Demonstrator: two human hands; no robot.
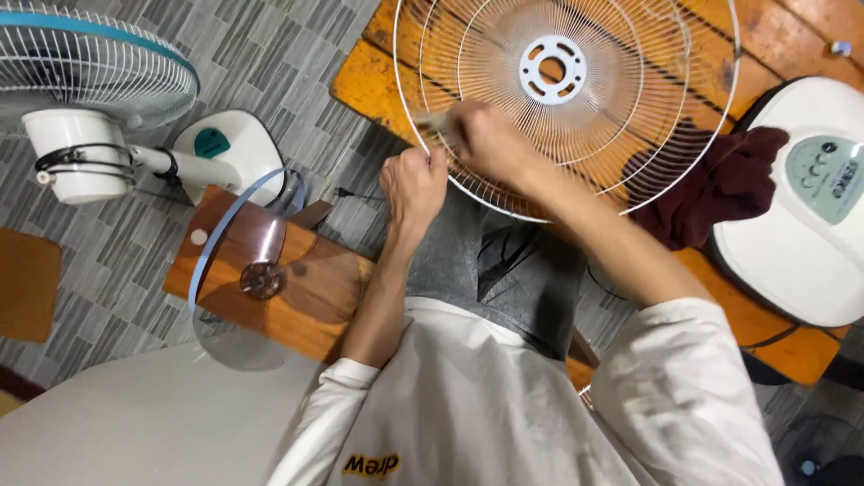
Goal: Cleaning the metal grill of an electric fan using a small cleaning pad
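Two hands work one white wire fan guard (576, 99): left hand (412, 184) pinches its rim between clenched fingers; right hand (486, 139), just beyond, grips one small brush (432, 121) against the wires. One maroon cloth (720, 184) lies rightward.

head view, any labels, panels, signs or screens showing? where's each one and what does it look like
Control panel: on the white fan base at right, a rounded grey-green patch with small dark buttons.
Teal label: on the smaller white fan base at left, a rounded patch.
Yellow print: on the person's white shirt, bottom centre.
No screens, packages or signs.
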